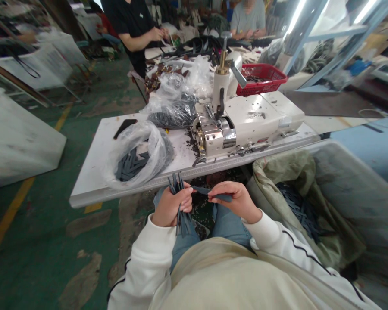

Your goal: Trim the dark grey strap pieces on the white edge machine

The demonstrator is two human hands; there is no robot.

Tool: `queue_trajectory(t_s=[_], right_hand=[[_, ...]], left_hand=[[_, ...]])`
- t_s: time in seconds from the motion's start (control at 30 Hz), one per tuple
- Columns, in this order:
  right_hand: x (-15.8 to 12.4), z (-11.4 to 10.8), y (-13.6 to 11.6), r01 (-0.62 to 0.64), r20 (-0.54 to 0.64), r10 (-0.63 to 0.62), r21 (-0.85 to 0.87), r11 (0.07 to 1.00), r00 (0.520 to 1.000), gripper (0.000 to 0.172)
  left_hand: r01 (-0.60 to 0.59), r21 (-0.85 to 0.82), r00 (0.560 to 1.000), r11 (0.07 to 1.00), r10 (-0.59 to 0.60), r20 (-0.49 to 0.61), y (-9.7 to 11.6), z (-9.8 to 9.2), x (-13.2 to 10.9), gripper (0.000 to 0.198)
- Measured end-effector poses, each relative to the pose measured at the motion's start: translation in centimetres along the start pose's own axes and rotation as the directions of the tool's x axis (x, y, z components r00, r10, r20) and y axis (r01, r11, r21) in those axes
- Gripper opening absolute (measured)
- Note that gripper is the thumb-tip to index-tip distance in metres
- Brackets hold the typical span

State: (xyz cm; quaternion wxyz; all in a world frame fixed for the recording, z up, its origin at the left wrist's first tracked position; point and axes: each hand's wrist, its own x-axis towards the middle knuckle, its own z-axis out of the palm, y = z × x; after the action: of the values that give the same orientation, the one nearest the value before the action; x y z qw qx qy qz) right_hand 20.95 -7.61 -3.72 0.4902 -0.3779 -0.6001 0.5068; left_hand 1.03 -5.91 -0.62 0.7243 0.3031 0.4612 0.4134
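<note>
L hand [171, 207] has fingers closed round bundle of dark grey strips [180, 202]; R hand [236, 201] pinches one strip [213, 193] between nearly shut fingers. Both are just below front edge of white desk [116, 189], open room above lap, sack-lined bin [310, 206] just to R.

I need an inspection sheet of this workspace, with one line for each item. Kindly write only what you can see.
surface: white table, with dark scraps beside a white industrial machine.
job's things: bunch of dark grey strips; single strip; more strips in a clear plastic bag; others in a green woven sack.
clutter: second plastic bag; red basket.
hands: left hand grips the bunch; right hand pinches the single strip.
cables: nothing seen.
surroundings: green floor with a yellow line; two co-workers at the far side.
</note>
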Motion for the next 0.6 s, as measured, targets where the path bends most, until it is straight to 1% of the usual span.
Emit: queue_trajectory(t_s=[0.03,0.07,0.1,0.13,0.17,0.2,0.23,0.27,0.3,0.33,0.37,0.4,0.43,0.47,0.53,0.57,0.6], right_hand=[[-0.1,-0.1,0.0,-0.037,0.024,0.036,0.046,0.998,0.999,0.024],[-0.1,-0.3,0.0,-0.085,0.065,0.078,0.108,0.991,0.995,0.036],[-0.2,-0.5,-0.1,-0.145,0.134,0.122,0.176,0.974,0.983,0.051],[-0.2,-0.7,-0.1,-0.212,0.230,0.158,0.237,0.948,0.960,0.067],[-0.1,-0.9,-0.2,-0.280,0.336,0.180,0.280,0.918,0.924,0.083],[-0.1,-1.0,-0.4,-0.337,0.430,0.186,0.307,0.890,0.884,0.092],[0.1,-1.0,-0.5,-0.380,0.496,0.190,0.317,0.869,0.847,0.094],[0.2,-0.9,-0.7,-0.402,0.525,0.200,0.306,0.863,0.827,0.087],[0.5,-0.6,-0.8,-0.404,0.520,0.223,0.266,0.875,0.825,0.071],[0.9,-0.3,-0.8,-0.392,0.487,0.255,0.202,0.897,0.835,0.054],[1.4,0.0,-0.8,-0.377,0.445,0.290,0.121,0.918,0.847,0.041],[2.1,0.1,-0.7,-0.364,0.400,0.319,0.040,0.930,0.859,0.036],[3.0,0.1,-0.6,-0.356,0.346,0.339,-0.015,0.934,0.875,0.035],[4.2,-0.2,-0.3,-0.353,0.279,0.346,-0.029,0.935,0.896,0.034],[7.1,-1.5,0.1,-0.355,0.107,0.348,0.055,0.933,0.931,0.033],[8.8,-2.4,0.3,-0.355,0.015,0.356,0.129,0.926,0.934,0.032],[10.4,-3.5,0.5,-0.352,-0.067,0.372,0.205,0.913,0.926,0.031]], left_hand=[[-0.007,-0.003,1.000,1.000,0.007,-0.004,0.1,0.0,0.0,0.028],[-0.013,-0.005,1.000,1.000,0.013,-0.008,0.1,0.1,-0.1,0.026],[-0.020,-0.006,1.000,1.000,0.020,-0.014,0.2,0.1,-0.1,0.025],[-0.024,-0.005,1.000,1.000,0.024,-0.018,0.2,0.1,-0.1,0.024],[-0.027,-0.002,0.999,1.000,0.027,-0.023,0.2,0.1,-0.1,0.024],[-0.029,0.003,0.999,1.000,0.029,-0.029,0.2,0.1,0.0,0.025],[-0.029,0.010,0.999,1.000,0.029,-0.031,0.1,0.1,0.0,0.025],[-0.029,0.018,0.999,0.999,0.029,-0.030,0.0,0.1,0.1,0.026],[-0.028,0.025,0.999,0.999,0.029,-0.029,-0.1,0.2,0.3,0.026],[-0.024,0.030,0.999,0.999,0.025,-0.028,-0.2,0.1,0.4,0.027],[-0.021,0.036,0.999,0.999,0.022,-0.030,-0.3,0.1,0.6,0.028],[-0.016,0.045,0.999,0.999,0.017,-0.034,-0.4,0.0,0.7,0.029],[-0.013,0.053,0.999,0.999,0.016,-0.044,-0.5,-0.2,0.9,0.029],[-0.012,0.058,0.998,0.998,0.016,-0.056,-0.5,-0.5,1.1,0.030],[-0.008,0.058,0.998,0.998,0.012,-0.067,-0.6,-1.4,1.5,0.034],[-0.005,0.048,0.998,0.999,0.008,-0.060,-0.7,-1.9,1.7,0.037],[-0.002,0.036,0.999,0.999,0.004,-0.053,-0.8,-2.4,1.9,0.040]])
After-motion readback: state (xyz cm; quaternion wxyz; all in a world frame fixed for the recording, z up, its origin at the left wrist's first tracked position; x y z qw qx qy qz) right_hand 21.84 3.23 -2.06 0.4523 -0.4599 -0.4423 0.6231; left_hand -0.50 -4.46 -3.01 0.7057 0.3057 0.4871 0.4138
